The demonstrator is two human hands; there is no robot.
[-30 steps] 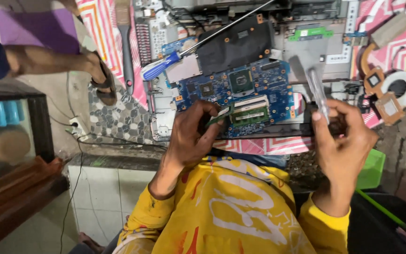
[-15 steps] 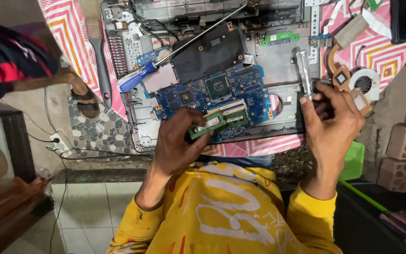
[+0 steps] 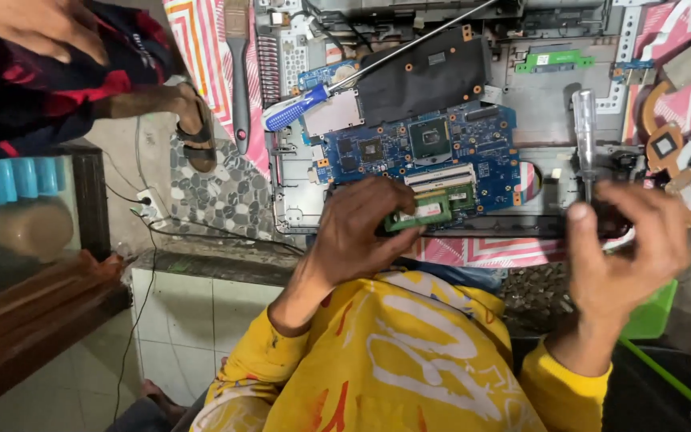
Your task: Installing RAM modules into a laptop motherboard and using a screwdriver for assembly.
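An opened laptop base (image 3: 537, 104) lies on a pink patterned cloth, its blue circuit board (image 3: 417, 152) exposed. My left hand (image 3: 357, 232) pinches a small green memory module (image 3: 419, 214) at the board's near edge, by the memory slots. My right hand (image 3: 625, 240) holds a screwdriver with a clear handle (image 3: 585, 128), pointing away from me, and rests on the laptop's near right edge. My yellow sleeves and shirt fill the lower middle.
A blue-handled screwdriver (image 3: 297, 108) lies across the laptop's left part. A brush (image 3: 238, 72) lies left of it. A copper heatsink with fan (image 3: 681, 160) sits at right. Another person's hand (image 3: 33, 28) and sandalled foot (image 3: 193, 128) are at upper left. A green container (image 3: 653, 312) sits below my right hand.
The view has shifted and drawn closer. My left hand still holds the memory module at the slots; my right hand has turned the screwdriver more upright over the laptop's right side.
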